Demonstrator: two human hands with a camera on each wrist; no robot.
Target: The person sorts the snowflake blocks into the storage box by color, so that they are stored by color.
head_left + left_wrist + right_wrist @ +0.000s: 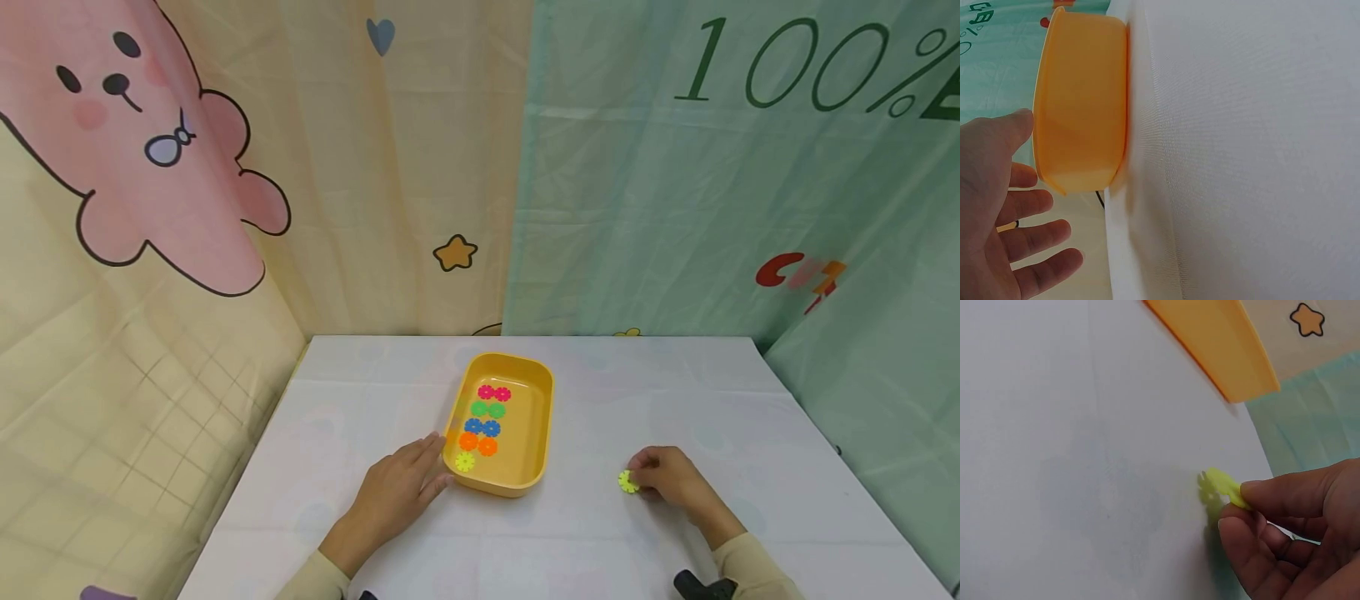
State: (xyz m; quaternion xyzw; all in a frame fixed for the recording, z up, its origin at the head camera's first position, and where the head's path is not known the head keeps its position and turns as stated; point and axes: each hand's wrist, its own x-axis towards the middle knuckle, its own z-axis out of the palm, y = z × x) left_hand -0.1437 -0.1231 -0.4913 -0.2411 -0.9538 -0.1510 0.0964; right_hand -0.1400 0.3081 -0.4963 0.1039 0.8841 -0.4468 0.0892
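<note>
A yellow plastic tray (pixel 528 433) stands on the table, with flower-shaped discs lying inside along its left part. From far to near they run as two pink discs (pixel 486 392), two green discs (pixel 497 411), two blue discs (pixel 473 426), two orange discs (pixel 487 447) and one yellow disc (pixel 465 461). My left hand (pixel 397 490) is at the tray's near left corner, fingers extended and thumb by the rim (pixel 1036 125). Right of the tray, my right hand (pixel 669 477) pinches another yellow flower-shaped disc (pixel 1222 483) between thumb and finger, just over the tabletop.
A white cloth covers the table (pixel 600 542). Behind it hang printed curtains, beige with a pink bear (pixel 172 167) on the left and green (pixel 675 208) on the right. A black strap piece (pixel 703 586) sits by the right sleeve.
</note>
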